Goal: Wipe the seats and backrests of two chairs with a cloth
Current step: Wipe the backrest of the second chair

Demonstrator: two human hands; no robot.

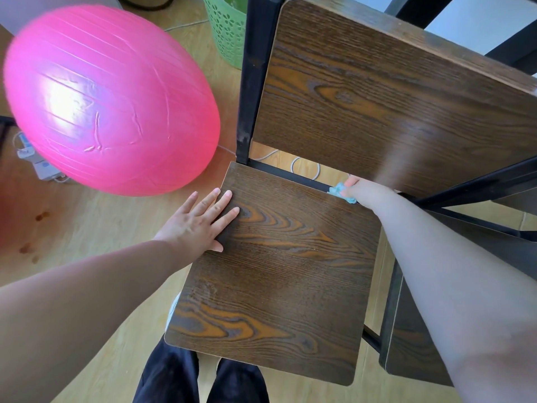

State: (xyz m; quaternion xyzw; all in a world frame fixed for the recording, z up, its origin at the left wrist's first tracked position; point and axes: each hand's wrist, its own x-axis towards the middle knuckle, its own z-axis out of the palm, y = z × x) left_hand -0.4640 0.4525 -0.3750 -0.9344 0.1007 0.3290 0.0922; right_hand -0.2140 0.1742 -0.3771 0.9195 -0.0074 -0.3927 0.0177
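A dark wood-grain chair stands right below me, with its seat (279,280) in the middle and its backrest (392,91) rising behind on a black metal frame. My left hand (200,222) lies flat with straight fingers on the seat's left rear corner. My right hand (364,191) grips a small light-blue cloth (338,191) at the seat's back right edge, just under the backrest. Most of the cloth is hidden in the fist. A second chair's seat (412,344) shows at the right, partly behind my right forearm.
A big pink exercise ball (107,100) sits on the wooden floor left of the chair. A green perforated basket (226,30) stands behind it. A power strip (40,165) and white cables lie on the floor. My dark trouser legs (203,379) stand at the seat's front.
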